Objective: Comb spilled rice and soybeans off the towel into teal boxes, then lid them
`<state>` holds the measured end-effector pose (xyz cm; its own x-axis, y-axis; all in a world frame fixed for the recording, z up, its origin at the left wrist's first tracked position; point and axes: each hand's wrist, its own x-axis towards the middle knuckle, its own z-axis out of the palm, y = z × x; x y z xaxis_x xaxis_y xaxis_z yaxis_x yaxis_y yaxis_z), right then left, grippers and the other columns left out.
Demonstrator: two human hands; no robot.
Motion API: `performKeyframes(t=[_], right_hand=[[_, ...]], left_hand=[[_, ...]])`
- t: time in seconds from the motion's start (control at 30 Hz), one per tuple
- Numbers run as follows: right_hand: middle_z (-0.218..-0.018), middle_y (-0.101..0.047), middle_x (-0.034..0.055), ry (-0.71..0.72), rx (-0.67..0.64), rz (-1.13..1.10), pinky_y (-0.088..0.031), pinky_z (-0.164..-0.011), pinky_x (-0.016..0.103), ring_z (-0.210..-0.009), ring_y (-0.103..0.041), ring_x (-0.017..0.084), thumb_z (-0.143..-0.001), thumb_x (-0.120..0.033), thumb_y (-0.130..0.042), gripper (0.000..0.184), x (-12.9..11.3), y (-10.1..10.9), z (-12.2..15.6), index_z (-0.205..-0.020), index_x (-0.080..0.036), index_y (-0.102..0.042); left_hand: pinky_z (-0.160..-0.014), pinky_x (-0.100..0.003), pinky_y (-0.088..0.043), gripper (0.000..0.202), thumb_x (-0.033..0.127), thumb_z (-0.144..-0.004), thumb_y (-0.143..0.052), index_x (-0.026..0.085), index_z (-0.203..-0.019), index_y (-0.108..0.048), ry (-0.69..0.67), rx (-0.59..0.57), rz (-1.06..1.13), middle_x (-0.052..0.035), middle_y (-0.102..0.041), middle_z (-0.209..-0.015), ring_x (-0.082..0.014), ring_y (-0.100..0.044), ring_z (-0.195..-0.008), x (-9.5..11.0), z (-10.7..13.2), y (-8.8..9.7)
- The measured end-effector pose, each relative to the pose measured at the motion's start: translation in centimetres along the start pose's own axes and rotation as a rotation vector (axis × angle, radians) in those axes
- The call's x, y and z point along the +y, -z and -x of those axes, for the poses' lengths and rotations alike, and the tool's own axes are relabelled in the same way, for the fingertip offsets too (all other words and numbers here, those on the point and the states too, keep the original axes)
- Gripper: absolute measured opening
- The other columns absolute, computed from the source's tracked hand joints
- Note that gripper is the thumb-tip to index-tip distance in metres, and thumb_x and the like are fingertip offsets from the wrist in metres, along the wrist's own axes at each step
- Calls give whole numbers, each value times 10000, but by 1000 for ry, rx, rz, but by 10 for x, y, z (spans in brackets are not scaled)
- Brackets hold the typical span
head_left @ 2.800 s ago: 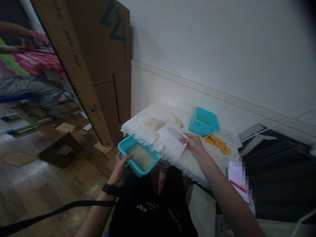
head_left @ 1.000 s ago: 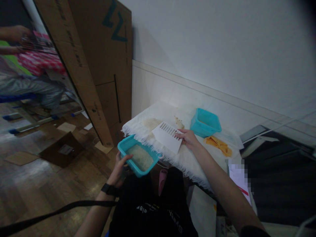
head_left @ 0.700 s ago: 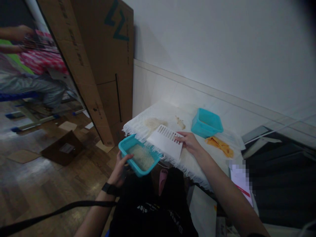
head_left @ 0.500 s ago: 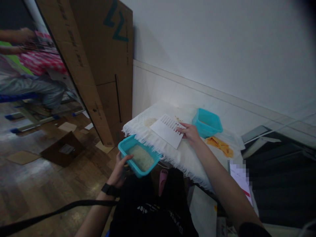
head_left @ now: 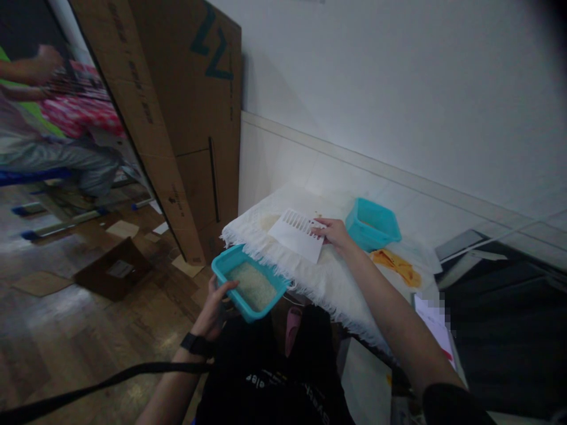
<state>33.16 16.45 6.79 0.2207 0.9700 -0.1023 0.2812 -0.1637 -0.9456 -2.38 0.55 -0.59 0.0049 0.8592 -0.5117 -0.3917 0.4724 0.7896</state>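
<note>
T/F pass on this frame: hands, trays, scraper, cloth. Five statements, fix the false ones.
1. The left hand holds a teal tray of pale grains at the fringed cloth edge. True.
2. The right hand grips a metal spoon. False: it holds a white slotted scraper.
3. A second teal tray sits beyond the right hand. True.
4. The fringed cloth lies folded inside the held tray. False: it lies spread flat, the scraper on it.
5. Cardboard boxes lean by the wall. True.
</note>
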Motion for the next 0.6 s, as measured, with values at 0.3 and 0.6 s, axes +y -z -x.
performKeyframes(t=[0.3, 0.6], right_hand=[[-775, -828, 57, -79, -117, -90, -600, -528, 282, -594, -727, 198, -604, -174, -958, 523, 2, -13, 8, -1117, -148, -855], [-788, -832, 76, -44, -268, -64, -567, -508, 273, -617, -730, 214, -554, -309, -1003, 592, -1, -4, 40, -1110, -154, -870]], left_hand=[[-702, -409, -639, 909, 435, -833, -819, 405, -1597, -327, 0, -1, -8, -112, -651, -1355, -257, -742, -889, 1, 1, -3], [-715, -417, -640, 943, 470, -802, -864, 399, -1589, -350, -8, -4, 4, -102, -673, -1268, -269, -744, -900, 1, 2, 0]])
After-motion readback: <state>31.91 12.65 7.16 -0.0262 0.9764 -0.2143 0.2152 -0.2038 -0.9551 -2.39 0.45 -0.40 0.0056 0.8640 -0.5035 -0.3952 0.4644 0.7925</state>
